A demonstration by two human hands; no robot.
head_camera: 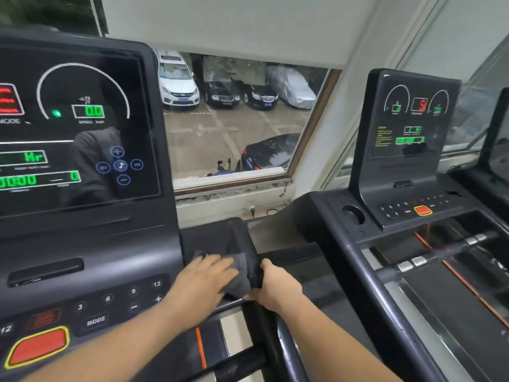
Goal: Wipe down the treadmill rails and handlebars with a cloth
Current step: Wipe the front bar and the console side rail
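Two treadmills are in full view, the near treadmill (82, 244) on the left and a second treadmill (399, 210) on the right, and the edge of a third shows at the far right. There are also one cloth and two bare hands. The cloth (242, 271) is dark grey, soft and crumpled, and lies on the right ledge of the near treadmill's console, against its black handlebar (248, 244). The left hand (203, 282) presses flat on it with fingers straight and slightly apart, while the right hand (275, 285) is clamped round the handlebar just beside the cloth, thumb over the top.
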